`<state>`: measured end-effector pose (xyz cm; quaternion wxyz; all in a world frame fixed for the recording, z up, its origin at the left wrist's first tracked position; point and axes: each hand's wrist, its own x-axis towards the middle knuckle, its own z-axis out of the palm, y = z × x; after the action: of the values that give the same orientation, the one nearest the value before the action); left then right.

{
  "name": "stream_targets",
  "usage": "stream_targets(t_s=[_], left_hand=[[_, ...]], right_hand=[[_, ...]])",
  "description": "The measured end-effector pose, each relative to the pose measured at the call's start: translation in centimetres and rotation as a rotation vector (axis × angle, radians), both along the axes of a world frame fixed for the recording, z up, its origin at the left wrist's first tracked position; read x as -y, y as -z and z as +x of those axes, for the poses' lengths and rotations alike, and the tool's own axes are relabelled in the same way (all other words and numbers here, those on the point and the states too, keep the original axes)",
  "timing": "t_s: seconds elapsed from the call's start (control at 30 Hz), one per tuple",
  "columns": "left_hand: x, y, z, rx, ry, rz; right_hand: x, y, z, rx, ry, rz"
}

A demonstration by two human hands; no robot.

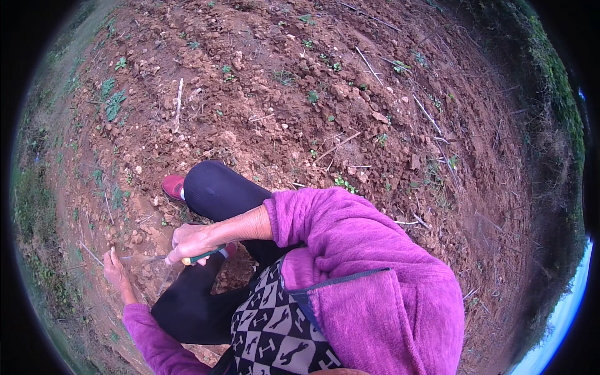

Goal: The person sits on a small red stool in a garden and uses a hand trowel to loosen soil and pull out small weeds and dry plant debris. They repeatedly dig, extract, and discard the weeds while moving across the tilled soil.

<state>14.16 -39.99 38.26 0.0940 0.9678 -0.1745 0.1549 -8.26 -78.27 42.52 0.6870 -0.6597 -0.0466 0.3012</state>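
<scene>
My right hand [193, 243] is closed around the green and yellow handle [204, 257] of a slim hand tool, seemingly a screwdriver. From that fist a thin shaft [147, 258], blurred, runs left towards my left hand. My left hand [117, 273] is low over the soil with its fingertips close together near the far end of the shaft. A thin pale stalk [91, 253] meets those fingertips from the upper left; whether they pinch it or the shaft is too small to tell. Both hands are in front of my bent legs.
Reddish-brown cloddy soil [281, 103] surrounds me, with dry stalks [179, 101] and small green seedlings [344, 183]. My bent knee [220, 187] and red shoe [173, 187] are beside my right forearm. Weeds [35, 206] line the left edge, and a green bank [553, 84] the right.
</scene>
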Motion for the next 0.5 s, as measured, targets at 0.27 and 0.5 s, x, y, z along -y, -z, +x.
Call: stream_targets(t_s=[0.27, 0.5], left_hand=[[0.2, -0.3, 1.8, -0.041, -0.268, 0.216], [15.6, -5.0, -5.3, -1.202, 0.291, -1.152]], right_hand=[[0.5, -0.4, 0.6, 0.009, 0.376, 0.258], [-2.7, -1.4, 4.2, 0.506, 0.627, 0.130]])
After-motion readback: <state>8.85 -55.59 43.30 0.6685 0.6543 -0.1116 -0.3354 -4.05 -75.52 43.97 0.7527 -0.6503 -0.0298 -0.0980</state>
